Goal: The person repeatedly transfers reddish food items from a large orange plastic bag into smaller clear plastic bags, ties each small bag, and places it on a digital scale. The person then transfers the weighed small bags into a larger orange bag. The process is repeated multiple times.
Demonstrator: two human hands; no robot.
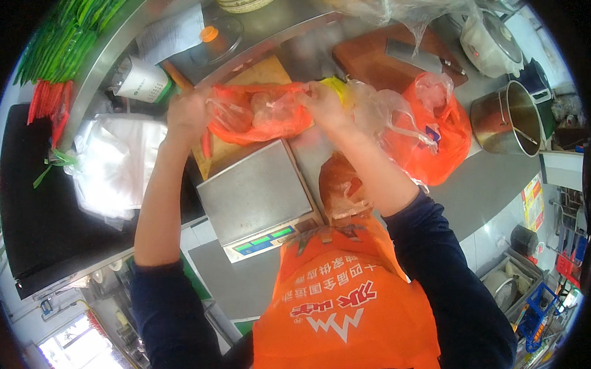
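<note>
Between my two hands a thin orange plastic bag [253,129] is stretched sideways over a wooden cutting board [266,69]. My left hand [188,110] grips its left end, and the fingers of my right hand [321,101] pinch its right end. Clear plastic bags [277,106] with contents I cannot make out show in its opening. Just below, nearer my body, stands a digital weighing scale [256,191] with a bare metal platform and lit displays. A clear bag with brownish contents [342,182] rests at the scale's right, partly behind my right forearm.
Farther right sit a filled orange bag [432,134] and a steel pot [505,121]. A cleaver [413,55] lies on a brown board [354,53] at the back. White plastic bags [119,162] are stacked left, near a white container [142,82]. A metal shelf edge [107,59] curves above.
</note>
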